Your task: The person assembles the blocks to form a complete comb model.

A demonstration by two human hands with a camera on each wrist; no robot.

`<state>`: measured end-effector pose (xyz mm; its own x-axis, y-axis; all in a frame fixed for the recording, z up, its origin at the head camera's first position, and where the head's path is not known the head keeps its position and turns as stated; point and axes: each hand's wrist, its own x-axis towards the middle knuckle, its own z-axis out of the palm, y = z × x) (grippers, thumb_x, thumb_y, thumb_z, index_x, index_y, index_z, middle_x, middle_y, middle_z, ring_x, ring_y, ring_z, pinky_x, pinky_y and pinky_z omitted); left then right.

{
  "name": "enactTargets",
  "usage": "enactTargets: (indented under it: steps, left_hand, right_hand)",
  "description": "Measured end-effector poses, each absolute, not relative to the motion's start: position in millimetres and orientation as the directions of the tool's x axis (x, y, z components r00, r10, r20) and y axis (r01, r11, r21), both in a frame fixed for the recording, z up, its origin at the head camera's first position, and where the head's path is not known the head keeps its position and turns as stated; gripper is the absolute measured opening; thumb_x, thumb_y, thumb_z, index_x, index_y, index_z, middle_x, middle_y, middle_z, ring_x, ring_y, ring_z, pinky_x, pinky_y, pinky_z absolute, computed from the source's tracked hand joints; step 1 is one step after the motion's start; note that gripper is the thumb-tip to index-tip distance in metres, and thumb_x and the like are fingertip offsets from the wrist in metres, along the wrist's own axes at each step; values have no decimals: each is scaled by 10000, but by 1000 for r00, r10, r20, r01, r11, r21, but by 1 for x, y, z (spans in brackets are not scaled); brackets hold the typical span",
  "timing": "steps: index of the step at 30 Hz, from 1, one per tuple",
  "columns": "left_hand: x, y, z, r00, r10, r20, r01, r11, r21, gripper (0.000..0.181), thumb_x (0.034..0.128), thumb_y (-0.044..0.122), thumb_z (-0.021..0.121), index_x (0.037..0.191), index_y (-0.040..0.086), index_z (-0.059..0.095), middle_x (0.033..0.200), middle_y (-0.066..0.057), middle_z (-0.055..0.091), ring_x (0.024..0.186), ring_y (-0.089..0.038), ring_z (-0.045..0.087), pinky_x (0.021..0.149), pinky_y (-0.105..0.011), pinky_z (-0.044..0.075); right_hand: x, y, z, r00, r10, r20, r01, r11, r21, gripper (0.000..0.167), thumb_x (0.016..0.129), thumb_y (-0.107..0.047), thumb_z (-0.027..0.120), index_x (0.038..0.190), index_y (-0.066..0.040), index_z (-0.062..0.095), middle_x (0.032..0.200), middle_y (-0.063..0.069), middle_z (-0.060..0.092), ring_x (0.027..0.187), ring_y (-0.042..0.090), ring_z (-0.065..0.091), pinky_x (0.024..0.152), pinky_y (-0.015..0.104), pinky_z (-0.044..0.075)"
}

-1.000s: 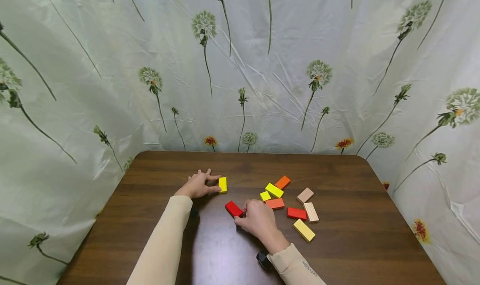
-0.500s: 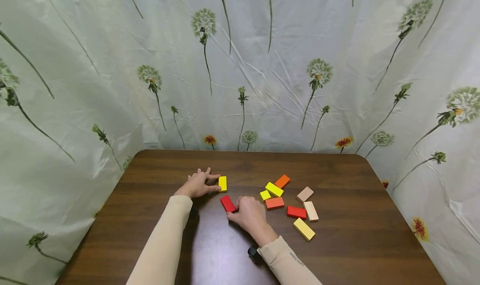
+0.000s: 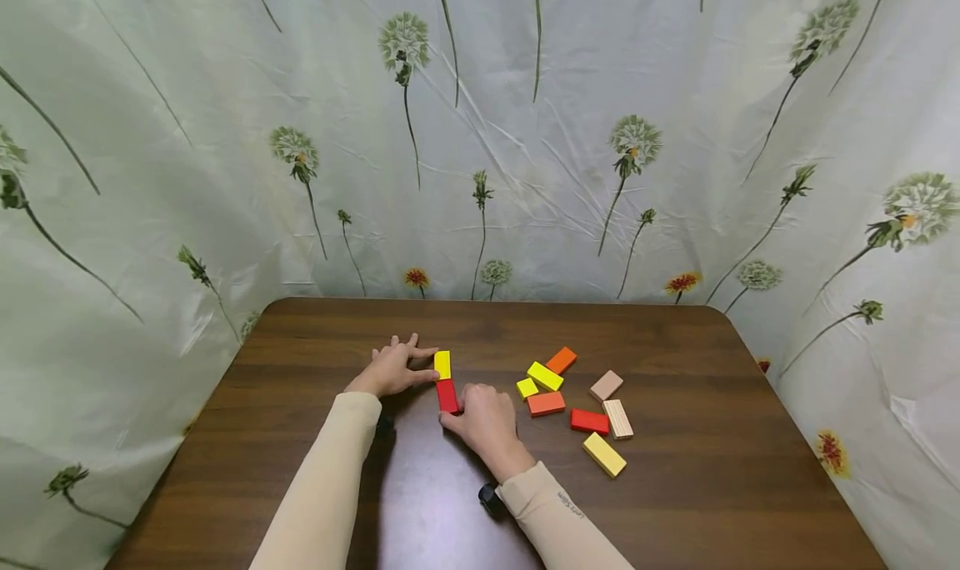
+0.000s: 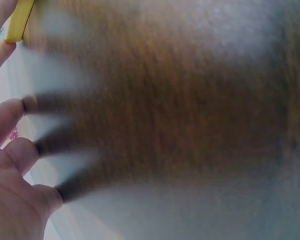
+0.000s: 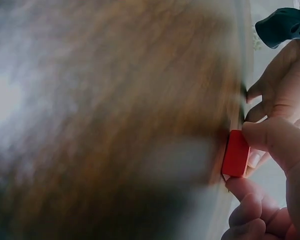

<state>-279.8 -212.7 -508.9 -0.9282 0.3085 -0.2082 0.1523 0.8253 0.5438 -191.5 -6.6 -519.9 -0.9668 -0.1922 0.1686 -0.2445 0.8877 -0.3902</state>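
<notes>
In the head view a yellow block (image 3: 442, 364) lies lengthwise on the table, pinched by my left hand (image 3: 392, 368) between thumb and index finger, the other fingers spread on the tabletop. Directly on its near side a red block (image 3: 447, 396) lies end to end with it. My right hand (image 3: 487, 424) pinches that red block. The right wrist view shows the red block (image 5: 236, 154) between thumb and finger of my right hand (image 5: 284, 165). At the left wrist view's top corner is the yellow block (image 4: 20, 20), at the fingertips of my left hand (image 4: 15, 175).
Right of my hands on the brown table (image 3: 712, 370) lie loose blocks: an orange one (image 3: 561, 360), yellow ones (image 3: 545, 376), a small yellow one (image 3: 527, 387), an orange-red one (image 3: 546, 403), a red one (image 3: 589, 421), plain wood ones (image 3: 617, 418) and a pale yellow one (image 3: 603, 455).
My right hand has moved left and slightly away from me with the red block, which has turned from slanted to nearly in line with the yellow one. My left hand has stayed in place.
</notes>
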Motion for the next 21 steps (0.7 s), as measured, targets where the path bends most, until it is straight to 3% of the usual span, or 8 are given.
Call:
enactTargets:
  steps: [21]
  left_hand:
    - [-278, -214, -508, -921, 323, -219, 168, 835, 524, 687, 994, 543, 727, 1581, 227, 560, 1745, -309, 216, 1593, -647, 58, 1205, -871, 40]
  right_hand:
    - [-192, -14, -522, -967, -184, 174, -240, 882, -404, 460, 805, -496, 927, 695, -146, 651, 609, -37, 544, 550, 110, 464, 614, 287, 381]
